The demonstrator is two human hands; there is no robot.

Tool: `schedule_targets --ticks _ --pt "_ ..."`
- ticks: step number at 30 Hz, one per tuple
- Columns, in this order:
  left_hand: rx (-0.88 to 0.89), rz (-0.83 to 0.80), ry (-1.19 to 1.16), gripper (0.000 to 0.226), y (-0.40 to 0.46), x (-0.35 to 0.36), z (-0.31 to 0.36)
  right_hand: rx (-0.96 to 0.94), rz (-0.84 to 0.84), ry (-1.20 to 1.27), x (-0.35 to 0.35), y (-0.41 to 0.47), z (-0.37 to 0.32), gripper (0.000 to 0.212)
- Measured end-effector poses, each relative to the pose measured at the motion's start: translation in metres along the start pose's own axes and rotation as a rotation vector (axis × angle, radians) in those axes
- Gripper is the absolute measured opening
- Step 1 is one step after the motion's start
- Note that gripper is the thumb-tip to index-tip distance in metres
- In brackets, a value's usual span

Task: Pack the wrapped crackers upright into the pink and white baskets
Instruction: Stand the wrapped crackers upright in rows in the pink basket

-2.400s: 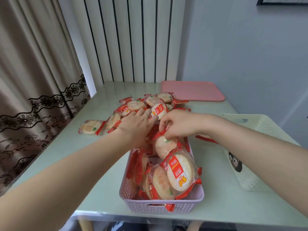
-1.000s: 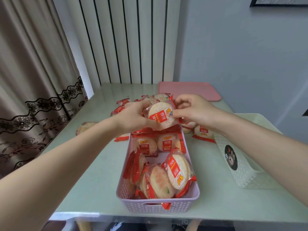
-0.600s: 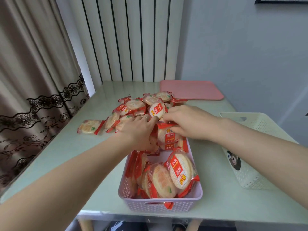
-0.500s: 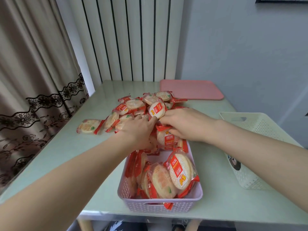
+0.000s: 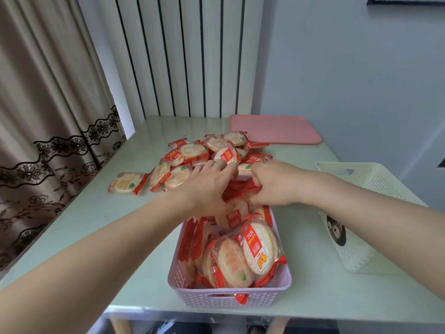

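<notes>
**Both hands deep in the pink basket's far end**

Now we have both hands over the far end of the pink basket (image 5: 192,280), which sits near the table's (image 5: 96,213) front edge. Our left hand (image 5: 207,186) lies palm-down with its fingers mostly extended over the wrapped crackers there; we cannot tell whether it has hold of one. Our right hand (image 5: 274,184) has its fingers curled around the red edge of a wrapped cracker (image 5: 240,189) at the basket's far end. Several crackers (image 5: 243,256) stand upright in the near end. A loose pile of crackers (image 5: 192,153) lies beyond the basket. To our right stands the white basket (image 5: 361,249), and a pink lid (image 5: 274,128) lies flat at the back.
</notes>
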State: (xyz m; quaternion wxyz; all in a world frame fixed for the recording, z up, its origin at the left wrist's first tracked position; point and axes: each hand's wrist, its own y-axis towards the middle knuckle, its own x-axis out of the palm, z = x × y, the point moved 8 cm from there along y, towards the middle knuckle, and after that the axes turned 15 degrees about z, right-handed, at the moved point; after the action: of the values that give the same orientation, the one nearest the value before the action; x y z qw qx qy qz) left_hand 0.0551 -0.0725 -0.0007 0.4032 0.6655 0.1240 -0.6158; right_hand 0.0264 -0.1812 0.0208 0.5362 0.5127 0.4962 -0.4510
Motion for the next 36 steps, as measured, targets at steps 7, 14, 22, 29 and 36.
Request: schedule_targets --ticks 7,14,22,29,36 --pt "0.137 0.065 0.182 0.054 0.002 0.001 0.010 0.168 -0.143 0.015 0.018 -0.026 0.004 0.068" --pt "0.222 0.016 0.292 0.053 -0.005 -0.008 0.019 0.192 -0.228 0.221 0.019 -0.026 0.008 0.032" --pt "0.241 -0.005 0.232 0.031 -0.001 -0.002 0.027 0.302 -0.114 0.649 -0.022 -0.024 0.025 0.012" --pt "0.313 0.061 0.254 0.026 0.010 0.002 0.049 0.358 -0.177 1.054 -0.043 -0.028 0.033 0.008" --pt "0.232 0.025 0.365 0.090 0.005 0.022 0.027 0.214 0.042 0.696 -0.052 -0.023 0.035 0.023"
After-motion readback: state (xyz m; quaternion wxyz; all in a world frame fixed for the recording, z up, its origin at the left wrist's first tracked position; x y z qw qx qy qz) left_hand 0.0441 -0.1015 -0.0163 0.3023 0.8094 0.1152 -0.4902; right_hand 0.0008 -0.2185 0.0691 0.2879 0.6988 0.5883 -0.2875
